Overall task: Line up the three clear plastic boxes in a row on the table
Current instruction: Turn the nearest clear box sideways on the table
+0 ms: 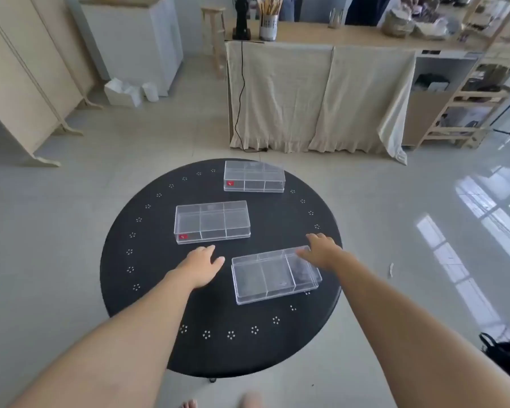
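Three clear plastic boxes with inner dividers lie on a round black table [147, 290]. The far box [253, 176] sits near the back edge, with a red sticker at its left end. The middle box [212, 221] lies left of centre, also with a red sticker. The near box [274, 273] lies slightly turned at the right front. My left hand [202, 267] hovers just left of the near box, fingers apart, holding nothing. My right hand [321, 250] rests over the near box's far right corner, fingers spread; no grip on the box is visible.
A counter draped in beige cloth [315, 95] stands beyond the table, with a black cable hanging down its left side. A folding screen [27, 83] stands at the left. Wooden shelves [477, 92] are at the right. A dark bag [504, 354] lies on the floor at the lower right.
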